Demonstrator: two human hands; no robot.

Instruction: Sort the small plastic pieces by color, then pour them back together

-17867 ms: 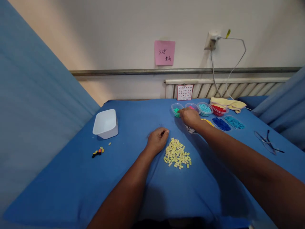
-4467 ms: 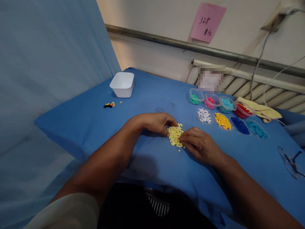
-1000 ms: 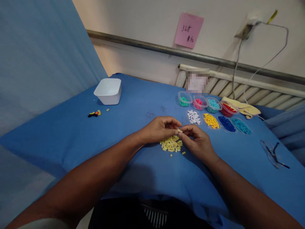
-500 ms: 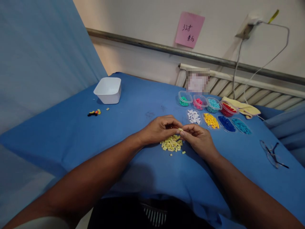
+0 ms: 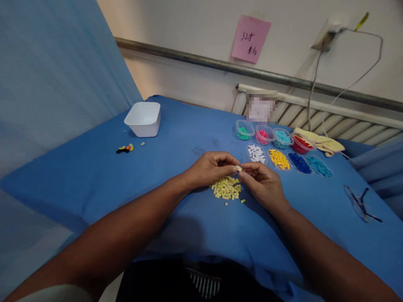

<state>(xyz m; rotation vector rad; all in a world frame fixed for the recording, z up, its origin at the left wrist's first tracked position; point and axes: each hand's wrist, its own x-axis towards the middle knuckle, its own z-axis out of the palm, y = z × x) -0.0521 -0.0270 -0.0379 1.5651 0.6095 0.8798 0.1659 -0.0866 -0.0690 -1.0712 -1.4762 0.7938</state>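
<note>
My left hand and my right hand meet fingertip to fingertip over the table. Between their pinched fingers is a small pale yellow building brick, gripped from both sides; whether it is one piece or several joined is too small to tell. Just below the hands lies a loose pile of pale yellow bricks on the blue cloth, partly covered by my left hand. Two stray bits lie at the near side of the pile.
Clear tubs of coloured bricks, among them white, orange-yellow and red, stand at the back right. A white bin and a few dark and coloured bricks are on the left. Eyeglasses lie far right.
Both hands stay in nearly the same place. The pale yellow brick between the fingertips has turned slightly, and the left fingers have shifted a little on it.
</note>
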